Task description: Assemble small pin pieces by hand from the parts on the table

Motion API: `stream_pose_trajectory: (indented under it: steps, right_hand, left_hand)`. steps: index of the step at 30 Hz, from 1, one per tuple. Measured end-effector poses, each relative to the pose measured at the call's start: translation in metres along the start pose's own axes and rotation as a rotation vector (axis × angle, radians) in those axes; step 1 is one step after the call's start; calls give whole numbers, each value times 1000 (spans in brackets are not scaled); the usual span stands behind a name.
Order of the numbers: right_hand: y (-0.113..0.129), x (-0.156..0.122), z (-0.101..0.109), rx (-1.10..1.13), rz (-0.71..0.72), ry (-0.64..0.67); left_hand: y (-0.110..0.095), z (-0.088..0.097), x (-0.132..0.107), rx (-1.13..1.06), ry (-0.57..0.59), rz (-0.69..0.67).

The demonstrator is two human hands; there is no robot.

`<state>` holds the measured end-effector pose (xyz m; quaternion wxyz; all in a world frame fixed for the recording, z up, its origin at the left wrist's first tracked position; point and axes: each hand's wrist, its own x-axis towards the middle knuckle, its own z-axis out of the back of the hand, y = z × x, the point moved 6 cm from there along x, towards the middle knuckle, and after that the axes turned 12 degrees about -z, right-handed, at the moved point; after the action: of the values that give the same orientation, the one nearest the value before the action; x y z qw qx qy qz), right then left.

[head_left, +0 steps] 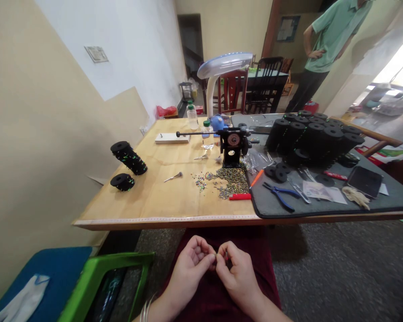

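Note:
Above my lap, in front of the table edge, my left hand (195,259) and my right hand (234,264) meet with their fingertips pinched together. Whatever lies between the fingers is too small to make out; a speck of red shows by the right fingers. On the wooden table (147,201) ahead lies a pile of small metallic pieces (233,179), with a few colourful bits (201,181) to its left. Behind the pile stands a black vise-like device (233,147) with a long rod pointing left. A red-handled tool (240,197) rests at the pile's front.
Black foam cylinders (309,136) crowd the grey mat (322,210) at right, near blue pliers (282,194) and an orange tool (257,177). More black cylinders (129,156) stand at left. A lamp (225,65) rises behind. A person (339,40) stands at the back right.

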<state>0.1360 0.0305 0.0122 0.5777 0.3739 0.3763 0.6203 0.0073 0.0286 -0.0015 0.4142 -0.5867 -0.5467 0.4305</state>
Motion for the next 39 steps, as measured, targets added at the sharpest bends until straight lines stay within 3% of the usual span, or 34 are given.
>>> stream_pose_trajectory:
  steps: [28, 39]
  right_hand:
    - [2, -4, -2, 13, -32, 107]
    - [-1, -5, -4, 12, -41, 83]
  left_hand:
    - [-4, 1, -2, 107, 48, -80]
    - [-3, 0, -3, 107, 67, -74]
